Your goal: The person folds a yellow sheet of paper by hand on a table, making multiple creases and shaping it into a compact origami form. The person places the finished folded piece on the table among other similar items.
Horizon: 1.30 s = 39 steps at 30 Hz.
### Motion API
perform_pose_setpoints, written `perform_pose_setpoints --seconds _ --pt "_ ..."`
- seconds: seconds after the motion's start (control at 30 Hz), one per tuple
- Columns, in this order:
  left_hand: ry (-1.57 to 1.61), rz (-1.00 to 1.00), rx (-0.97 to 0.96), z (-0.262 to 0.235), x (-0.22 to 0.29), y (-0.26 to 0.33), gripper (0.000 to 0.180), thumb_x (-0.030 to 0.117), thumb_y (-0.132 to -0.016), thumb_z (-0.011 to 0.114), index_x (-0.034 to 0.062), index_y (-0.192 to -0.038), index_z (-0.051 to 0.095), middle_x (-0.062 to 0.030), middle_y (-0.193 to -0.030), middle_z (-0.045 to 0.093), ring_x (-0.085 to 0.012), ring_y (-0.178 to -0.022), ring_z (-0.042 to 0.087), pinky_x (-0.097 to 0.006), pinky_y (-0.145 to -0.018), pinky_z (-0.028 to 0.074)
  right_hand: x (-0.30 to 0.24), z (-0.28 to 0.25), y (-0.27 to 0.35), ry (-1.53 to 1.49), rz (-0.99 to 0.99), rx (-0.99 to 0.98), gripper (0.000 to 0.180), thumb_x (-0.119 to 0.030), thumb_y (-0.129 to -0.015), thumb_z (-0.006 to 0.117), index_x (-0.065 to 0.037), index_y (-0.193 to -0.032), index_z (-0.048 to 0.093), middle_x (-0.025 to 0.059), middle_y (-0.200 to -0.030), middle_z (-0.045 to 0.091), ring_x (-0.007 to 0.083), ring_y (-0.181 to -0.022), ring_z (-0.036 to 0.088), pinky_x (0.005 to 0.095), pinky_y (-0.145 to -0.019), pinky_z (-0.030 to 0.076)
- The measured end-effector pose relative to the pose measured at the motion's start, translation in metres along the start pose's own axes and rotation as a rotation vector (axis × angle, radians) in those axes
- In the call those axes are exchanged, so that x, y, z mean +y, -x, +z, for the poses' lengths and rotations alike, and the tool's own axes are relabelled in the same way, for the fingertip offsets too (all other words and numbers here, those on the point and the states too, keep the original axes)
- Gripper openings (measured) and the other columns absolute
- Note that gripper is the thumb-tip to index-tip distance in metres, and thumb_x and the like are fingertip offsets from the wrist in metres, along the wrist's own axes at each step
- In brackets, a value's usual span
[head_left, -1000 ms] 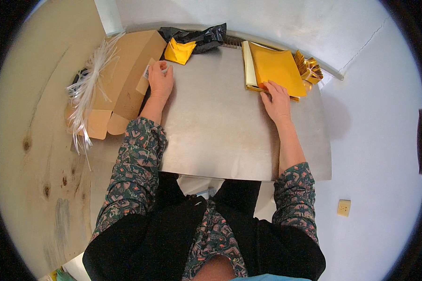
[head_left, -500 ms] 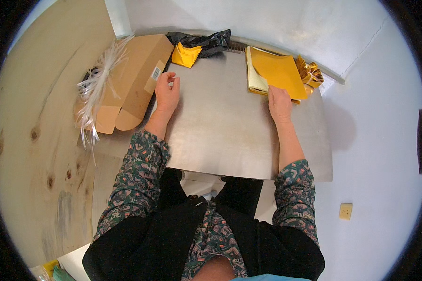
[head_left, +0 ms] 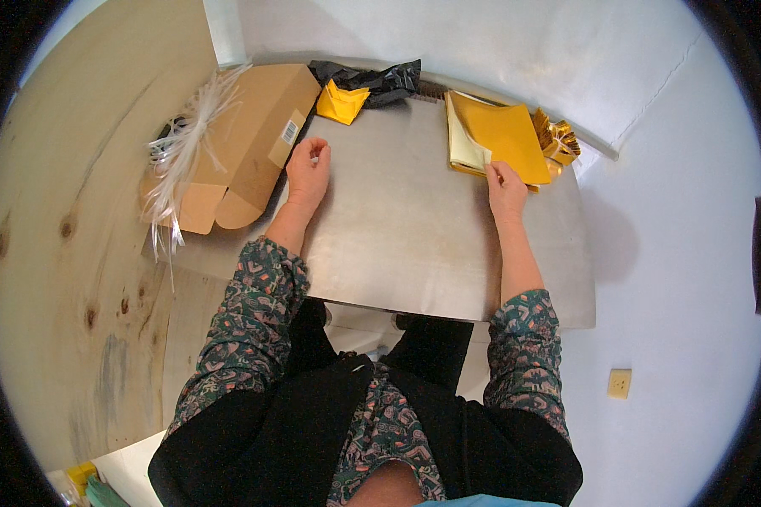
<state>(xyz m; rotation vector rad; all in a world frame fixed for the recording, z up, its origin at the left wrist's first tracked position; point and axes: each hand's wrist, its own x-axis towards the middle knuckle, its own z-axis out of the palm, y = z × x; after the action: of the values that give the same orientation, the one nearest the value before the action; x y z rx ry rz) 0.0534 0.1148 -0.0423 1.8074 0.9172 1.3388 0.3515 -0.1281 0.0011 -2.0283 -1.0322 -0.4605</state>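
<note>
My right hand pinches the near corner of a stack of gold paper sheets at the right back of the metal table. That corner is lifted, and a pale inner face shows along the stack's left side. Beside the cardboard box, my left hand hovers with curled fingers drawn together; nothing shows in them. A folded gold paper piece lies beyond the left hand, against a crumpled black plastic bag.
The open cardboard box rests at the left, with white plastic strips and a dark object partly hidden over it. Pleated gold paper pieces sit right of the stack. A plywood board borders the left; a white wall the right.
My left fingers have drawn closer together. My right hand stays at the stack's corner, its fingers turned slightly. The whole view has shifted a little.
</note>
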Motion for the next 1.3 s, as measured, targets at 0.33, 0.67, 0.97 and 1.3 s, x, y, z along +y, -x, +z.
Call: perform_pose_setpoints --seconds 0.33,0.67,0.97,1.3 --pt "-0.003 0.05 0.001 -0.021 0.008 0.012 0.017 0.015 -0.095 0.069 0.0043 -0.108 0.066 -0.0104 -0.108 0.069 -0.0208 -0.097 0.069 -0.033 -0.077 0.057 -0.051 -0.022 0.044 -0.205 -0.344 0.145 0.014 -0.013 -0.1 0.064 -0.002 -0.109 0.064 0.0167 -0.101 0.07 0.0301 -0.089 0.07 0.0352 -0.079 0.054" --pt "0.025 0.58 0.044 -0.096 0.112 0.074 0.031 0.014 -0.091 0.075 0.0042 -0.119 0.065 -0.0154 -0.133 0.062 -0.0311 -0.122 0.058 -0.041 -0.1 0.05 -0.094 -0.105 0.079 -1.064 0.332 -0.225 0.021 -0.024 -0.109 0.051 -0.009 -0.1 0.062 -0.0076 -0.075 0.051 0.0032 -0.065 0.045 0.0192 -0.06 0.039" --pt "-0.15 0.686 -0.792 -0.116 0.124 0.144 0.076 0.046 -0.08 0.082 0.0085 -0.141 0.057 -0.0186 -0.153 0.047 -0.039 -0.145 0.041 -0.051 -0.118 0.034 -0.023 -0.088 0.097 -0.309 0.32 -0.362 0.024 -0.024 -0.104 0.06 -0.001 -0.112 0.065 0.0005 -0.084 0.065 0.0098 -0.075 0.059 0.0273 -0.068 0.05" --pt "-0.436 0.664 -0.945 -0.104 0.094 0.167 0.083 0.014 -0.075 0.083 0.0098 -0.149 0.046 -0.016 -0.157 0.044 -0.0359 -0.149 0.037 -0.054 -0.122 0.031 -0.09 -0.13 0.141 0.009 -0.399 -0.614 0.053 -0.032 -0.081 0.084 -0.006 -0.123 0.065 0.0168 -0.137 0.062 0.0367 -0.131 0.054 0.0487 -0.111 0.041"
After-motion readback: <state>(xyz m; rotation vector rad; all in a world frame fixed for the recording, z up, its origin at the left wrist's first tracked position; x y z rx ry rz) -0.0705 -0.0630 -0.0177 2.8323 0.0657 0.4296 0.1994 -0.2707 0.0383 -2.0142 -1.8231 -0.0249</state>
